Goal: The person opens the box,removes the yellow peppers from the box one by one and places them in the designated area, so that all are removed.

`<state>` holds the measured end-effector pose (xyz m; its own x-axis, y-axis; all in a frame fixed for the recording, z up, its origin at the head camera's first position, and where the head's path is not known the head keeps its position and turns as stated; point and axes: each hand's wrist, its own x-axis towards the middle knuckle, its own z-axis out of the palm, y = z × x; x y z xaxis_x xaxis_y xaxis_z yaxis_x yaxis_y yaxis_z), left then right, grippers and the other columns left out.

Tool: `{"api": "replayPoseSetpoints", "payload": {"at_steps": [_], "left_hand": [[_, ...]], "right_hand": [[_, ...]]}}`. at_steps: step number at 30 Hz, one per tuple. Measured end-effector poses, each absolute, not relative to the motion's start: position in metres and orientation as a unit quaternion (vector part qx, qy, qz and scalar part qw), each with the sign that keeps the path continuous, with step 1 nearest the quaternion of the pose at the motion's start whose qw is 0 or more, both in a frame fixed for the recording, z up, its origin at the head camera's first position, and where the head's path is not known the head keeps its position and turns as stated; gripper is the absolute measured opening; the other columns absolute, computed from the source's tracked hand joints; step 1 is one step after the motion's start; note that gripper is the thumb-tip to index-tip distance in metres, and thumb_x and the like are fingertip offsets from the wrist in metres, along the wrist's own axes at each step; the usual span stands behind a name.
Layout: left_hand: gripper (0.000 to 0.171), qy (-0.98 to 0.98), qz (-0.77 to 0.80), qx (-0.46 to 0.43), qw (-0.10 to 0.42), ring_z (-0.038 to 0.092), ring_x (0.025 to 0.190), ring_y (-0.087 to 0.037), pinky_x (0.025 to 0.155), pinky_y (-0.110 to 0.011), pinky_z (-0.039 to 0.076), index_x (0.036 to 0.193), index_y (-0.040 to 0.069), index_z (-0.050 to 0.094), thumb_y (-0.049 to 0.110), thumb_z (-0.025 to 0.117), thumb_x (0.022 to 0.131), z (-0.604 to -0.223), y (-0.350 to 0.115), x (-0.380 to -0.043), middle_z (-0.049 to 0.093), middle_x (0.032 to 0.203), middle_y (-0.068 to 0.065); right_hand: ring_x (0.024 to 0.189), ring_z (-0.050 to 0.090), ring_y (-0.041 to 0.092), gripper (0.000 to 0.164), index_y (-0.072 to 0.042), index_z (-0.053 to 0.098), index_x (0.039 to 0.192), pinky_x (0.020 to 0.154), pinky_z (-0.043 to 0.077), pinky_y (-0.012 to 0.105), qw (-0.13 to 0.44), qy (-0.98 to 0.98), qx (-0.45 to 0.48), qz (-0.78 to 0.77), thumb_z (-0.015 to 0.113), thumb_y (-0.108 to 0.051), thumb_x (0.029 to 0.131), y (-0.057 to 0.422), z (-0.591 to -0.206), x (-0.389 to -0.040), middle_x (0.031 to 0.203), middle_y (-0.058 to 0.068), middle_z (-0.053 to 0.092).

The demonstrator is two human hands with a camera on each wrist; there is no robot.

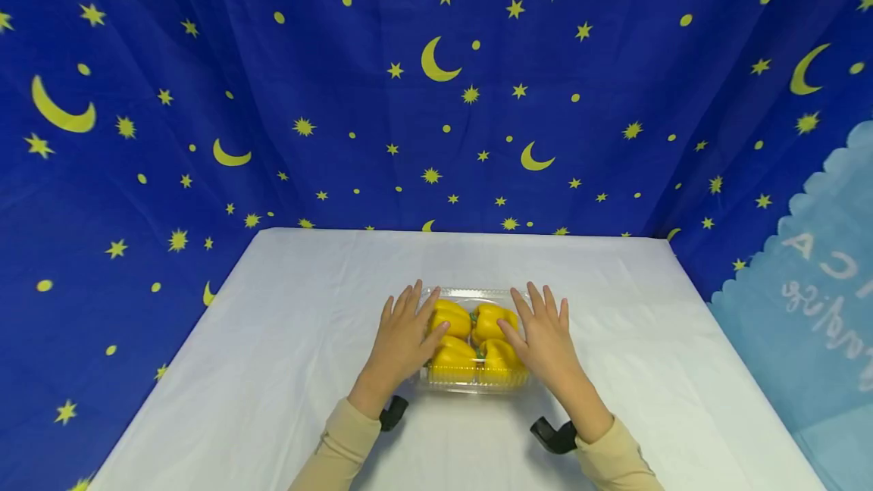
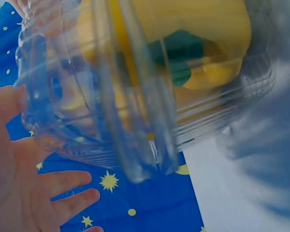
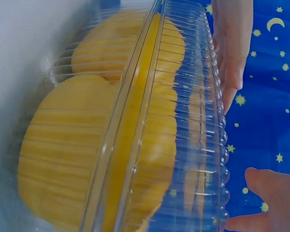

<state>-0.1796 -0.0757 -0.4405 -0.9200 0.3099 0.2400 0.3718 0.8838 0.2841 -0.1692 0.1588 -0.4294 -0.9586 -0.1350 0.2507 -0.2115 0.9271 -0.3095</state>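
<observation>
A clear plastic clamshell container (image 1: 475,388) stands on the white table with several yellow bell peppers (image 1: 453,358) inside. My left hand (image 1: 401,337) lies at its left side and my right hand (image 1: 546,343) at its right, both with fingers spread and pointing forward. Through the plastic in the left wrist view, a pepper's green stem (image 2: 182,77) shows. The container's ribbed wall and rim seam fill much of the right wrist view, with yellow peppers (image 3: 63,150) behind them. Fingers and thumb touch or nearly touch the container's lid; the exact contact is hard to tell.
White cloth covers the table (image 1: 327,279). A blue curtain (image 1: 382,112) with yellow moons and stars hangs behind and to the left. At the right hangs a light blue cloth (image 1: 805,309) with white lettering. Black wrist mounts (image 1: 554,436) sit under both wrists.
</observation>
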Motion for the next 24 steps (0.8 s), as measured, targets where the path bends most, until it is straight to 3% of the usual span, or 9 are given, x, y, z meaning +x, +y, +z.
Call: {"api": "replayPoseSetpoints", "payload": {"at_steps": [14,24], "left_hand": [[0.058,-0.959,-0.232,-0.136,0.083,0.032,0.14,-0.038,0.116,-0.058,0.022,0.147,0.014,0.037,0.044,0.046,0.098,-0.45,-0.099,-0.179,0.034,0.152,-0.021],[0.054,-0.95,-0.298,-0.076,0.056,0.043,0.132,-0.044,0.106,-0.061,0.036,0.146,0.009,0.037,0.036,0.046,0.1,-0.477,-0.114,-0.174,0.041,0.147,-0.024]], "right_hand": [[0.139,0.023,0.05,0.063,0.002,0.039,0.142,0.114,0.014,0.066,0.105,-0.97,0.067,0.208,0.055,-0.038,0.095,0.174,-0.433,-0.167,0.149,0.031,0.03],[0.129,0.04,0.051,0.064,0.005,0.039,0.141,0.103,0.037,0.065,0.104,-0.969,0.049,0.22,0.054,-0.039,0.096,0.19,-0.45,-0.159,0.143,0.033,0.038]]}}
